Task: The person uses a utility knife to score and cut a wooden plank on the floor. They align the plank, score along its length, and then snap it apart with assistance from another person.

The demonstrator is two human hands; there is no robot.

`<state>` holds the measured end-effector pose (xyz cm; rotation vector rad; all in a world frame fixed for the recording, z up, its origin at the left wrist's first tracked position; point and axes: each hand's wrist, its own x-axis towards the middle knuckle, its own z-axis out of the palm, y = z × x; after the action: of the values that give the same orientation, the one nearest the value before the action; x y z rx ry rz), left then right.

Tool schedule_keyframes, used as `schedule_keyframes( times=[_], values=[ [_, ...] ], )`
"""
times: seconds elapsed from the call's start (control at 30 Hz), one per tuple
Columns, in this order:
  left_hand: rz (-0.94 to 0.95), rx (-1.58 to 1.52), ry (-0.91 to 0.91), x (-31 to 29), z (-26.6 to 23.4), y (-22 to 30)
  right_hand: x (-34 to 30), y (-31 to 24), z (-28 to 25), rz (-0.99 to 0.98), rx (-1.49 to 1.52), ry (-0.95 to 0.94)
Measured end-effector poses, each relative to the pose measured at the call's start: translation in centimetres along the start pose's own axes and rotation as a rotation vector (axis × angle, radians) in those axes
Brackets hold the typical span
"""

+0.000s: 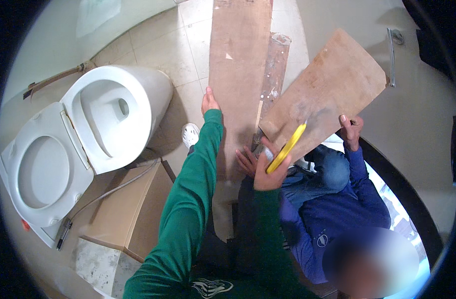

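Observation:
My left hand, in a green sleeve, grips the left edge of a long brown wooden board. In my right hand is a yellow utility knife, its dark tip pointing up and right over a second wooden board. A small whitish patch shows by my right fingers; I cannot make out what it is. The co-worker's hand holds the second board's lower right edge. Another person's fingers rest on the long board's lower end, beside my right hand.
A white toilet with its lid raised stands at the left, near a cardboard box and a grey hose. A paint-spotted plank lies behind the boards. The co-worker sits close on my right. A metal handle is at upper right.

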<state>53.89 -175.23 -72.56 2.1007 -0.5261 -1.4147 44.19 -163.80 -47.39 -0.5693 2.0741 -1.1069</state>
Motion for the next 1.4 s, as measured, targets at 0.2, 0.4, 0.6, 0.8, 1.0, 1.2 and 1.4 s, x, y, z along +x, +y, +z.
schedule_keyframes(
  times=[0.2, 0.4, 0.6, 0.8, 1.0, 1.2, 1.4],
  values=[
    [0.038, 0.472, 0.196, -1.5, 2.6, 0.4, -3.8, 2.7, -0.9, 0.004, 0.184, -0.028],
    [0.388, 0.667, 0.034, -5.3, -0.6, -3.5, -5.8, 2.3, -3.3, 0.185, -0.081, -0.050],
    [0.346, 0.339, -0.497, -1.4, -5.4, -4.9, -8.5, 2.1, -1.9, 0.247, -0.110, -0.021],
    [0.253, 0.268, -0.463, -1.3, -6.8, -6.0, -12.5, 1.7, -3.4, 0.298, -0.207, -0.100],
    [0.185, 0.526, -0.338, -3.1, -13.3, -8.9, -14.7, 0.3, -3.3, 0.253, -0.185, -0.194],
    [0.148, 0.604, -0.265, -2.0, -12.9, -8.3, -14.8, 0.8, -3.2, 0.203, -0.168, -0.232],
    [0.256, 0.385, -0.311, -3.4, -11.2, -8.7, -14.8, -0.3, -3.6, 0.284, -0.062, -0.273]
  ],
)
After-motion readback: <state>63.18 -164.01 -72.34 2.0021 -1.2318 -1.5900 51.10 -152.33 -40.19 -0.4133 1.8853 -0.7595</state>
